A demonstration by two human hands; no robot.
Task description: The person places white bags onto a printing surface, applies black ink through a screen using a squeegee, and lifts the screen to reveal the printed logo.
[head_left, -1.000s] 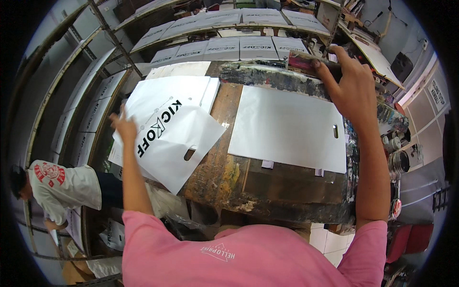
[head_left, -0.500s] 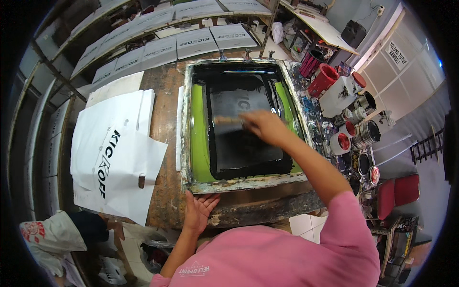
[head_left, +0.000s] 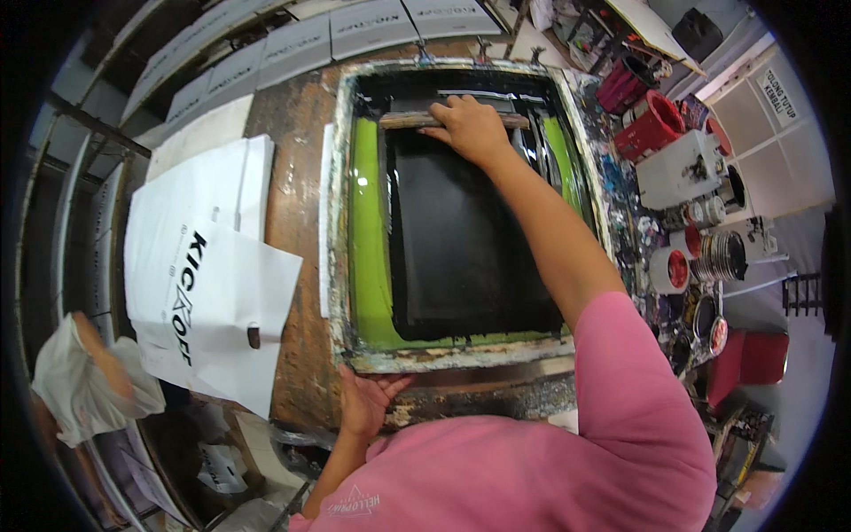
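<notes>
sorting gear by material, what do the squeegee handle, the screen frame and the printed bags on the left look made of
Squeegee handle: looks like wood, pale and matte. Screen frame: material unclear under chipped, crusted paint; the mesh inside shows glossy black ink and green coating. White bags: probably thin plastic, smooth with a die-cut handle hole. Right hand grips the squeegee.

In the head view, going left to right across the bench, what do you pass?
White printed bags → bare wooden bench top → printing screen frame → right hand on the squeegee → red paint tub
</notes>
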